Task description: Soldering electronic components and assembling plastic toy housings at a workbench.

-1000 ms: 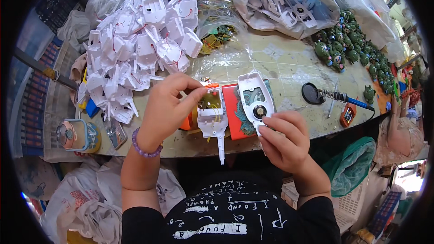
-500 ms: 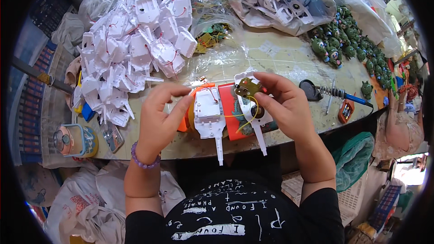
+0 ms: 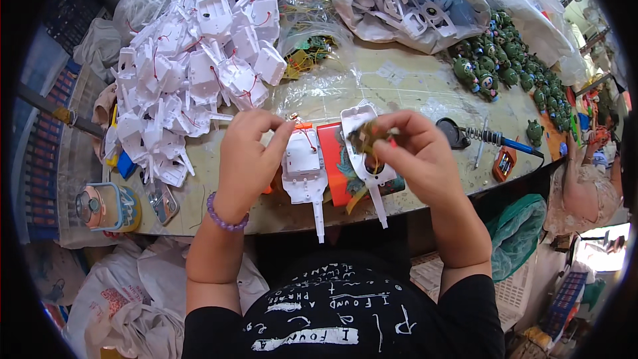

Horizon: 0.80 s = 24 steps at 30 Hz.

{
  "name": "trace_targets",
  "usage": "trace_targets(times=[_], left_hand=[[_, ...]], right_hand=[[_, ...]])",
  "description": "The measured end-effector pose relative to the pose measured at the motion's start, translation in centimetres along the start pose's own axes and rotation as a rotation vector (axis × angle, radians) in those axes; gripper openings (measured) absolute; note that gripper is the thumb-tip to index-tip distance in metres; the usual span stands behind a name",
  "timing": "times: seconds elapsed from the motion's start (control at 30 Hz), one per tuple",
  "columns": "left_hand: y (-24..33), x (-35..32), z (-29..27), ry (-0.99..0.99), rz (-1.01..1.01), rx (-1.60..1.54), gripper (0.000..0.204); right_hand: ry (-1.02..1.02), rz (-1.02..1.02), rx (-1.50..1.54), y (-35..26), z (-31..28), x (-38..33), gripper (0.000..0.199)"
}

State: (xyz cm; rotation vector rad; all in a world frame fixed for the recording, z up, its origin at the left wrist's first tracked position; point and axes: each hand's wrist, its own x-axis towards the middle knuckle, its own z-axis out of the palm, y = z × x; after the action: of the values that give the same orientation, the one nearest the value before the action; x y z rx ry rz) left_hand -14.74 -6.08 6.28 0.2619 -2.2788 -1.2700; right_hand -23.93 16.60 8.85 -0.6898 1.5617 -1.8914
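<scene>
Hands, two. Right hand (image 3: 420, 156): one green circuit board (image 3: 362, 138), blurred, is grasped between thumb and fingers above the second shell. Left hand (image 3: 251, 163): thumb and fingers are curved at the upper left edge of the first shell; whether anything is pinched there cannot be told. One purple bracelet (image 3: 227, 218) is worn on the left wrist.

White shells with handles, two set apart at the table's near edge: the first shell (image 3: 304, 176), left; the second shell (image 3: 375, 193), right, laid across one red box (image 3: 330, 149). Part of the second shell is hidden by the board and the right hand.

White shells, heaped at left (image 3: 199, 76): too tangled to be counted. Open sack of white parts (image 3: 458, 38): one. Clear bag of circuit boards (image 3: 316, 56): one. Green figures, piled at right (image 3: 498, 60): many; one single figure (image 3: 534, 132) is placed apart. Soldering iron (image 3: 522, 147), one, is rested in a coiled holder (image 3: 488, 136). Small orange box (image 3: 504, 163), phone (image 3: 163, 203), jug (image 3: 126, 207): one each. One other person (image 3: 585, 189) is seen at far right.

Writing: white lettering is printed on the black shirt (image 3: 372, 316); red print is borne by a white bag (image 3: 143, 322), lower left.
</scene>
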Motion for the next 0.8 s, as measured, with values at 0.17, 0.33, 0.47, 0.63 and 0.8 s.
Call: trace_targets(times=[0.17, 0.33, 0.47, 0.63, 0.8], left_hand=[[-1.2, 0.2, 2.2, -0.018, 0.185, 0.476, 0.026], [-1.6, 0.3, 2.6, -0.048, 0.229, 0.366, 0.021], [-1.3, -1.7, 2.9, -0.112, -0.082, -0.174, 0.015], [-1.3, -2.1, 2.9, -0.271, -0.270, -0.378, 0.021], [-1.3, -2.4, 3.3, -0.160, -0.101, -0.368, 0.042]], right_hand=[[-0.192, 0.211, -0.014, 1.0, 0.5, -0.8, 0.017], [-0.068, 0.223, -0.067, 0.7, -2.6, -0.3, 0.013], [0.036, 0.332, -0.150, 0.6, -6.2, 1.2, 0.014], [0.094, 0.361, 0.153, 3.2, -8.8, 0.9, 0.015], [0.127, 0.274, 0.052, 2.4, -8.1, 0.6, 0.016]])
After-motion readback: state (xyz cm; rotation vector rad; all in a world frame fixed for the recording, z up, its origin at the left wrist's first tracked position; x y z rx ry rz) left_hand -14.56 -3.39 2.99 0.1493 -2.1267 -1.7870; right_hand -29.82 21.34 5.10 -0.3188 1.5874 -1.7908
